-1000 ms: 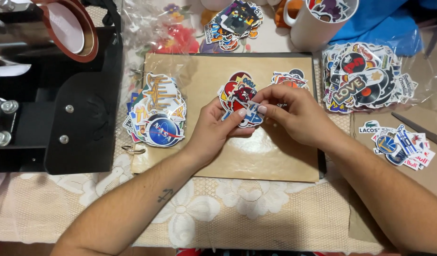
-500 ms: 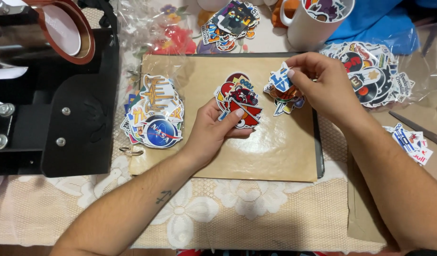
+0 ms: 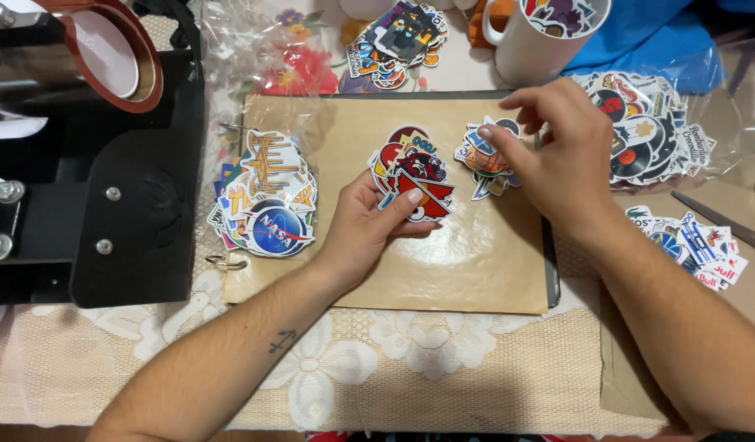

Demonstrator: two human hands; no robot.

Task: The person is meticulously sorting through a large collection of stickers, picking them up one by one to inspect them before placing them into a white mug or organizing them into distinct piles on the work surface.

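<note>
My left hand (image 3: 368,225) grips a fanned stack of colourful stickers (image 3: 412,170) over the tan paper sheet (image 3: 443,262), thumb on top of the stack. My right hand (image 3: 558,155) rests its fingertips on a small pile of stickers (image 3: 481,160) lying on the same sheet, just right of the held stack. Whether it pinches a sticker there is hidden by the fingers.
A sticker pile with a round blue one (image 3: 267,205) lies at the sheet's left edge. More piles sit far right (image 3: 648,131), near right (image 3: 693,245) and at the top (image 3: 398,37). A white mug (image 3: 541,33) stands behind. A black press machine (image 3: 91,164) fills the left. Scissors (image 3: 721,221) lie right.
My right hand left the stack held in my left hand and moved right, down onto the small pile on the sheet. The left hand keeps its stack in place.
</note>
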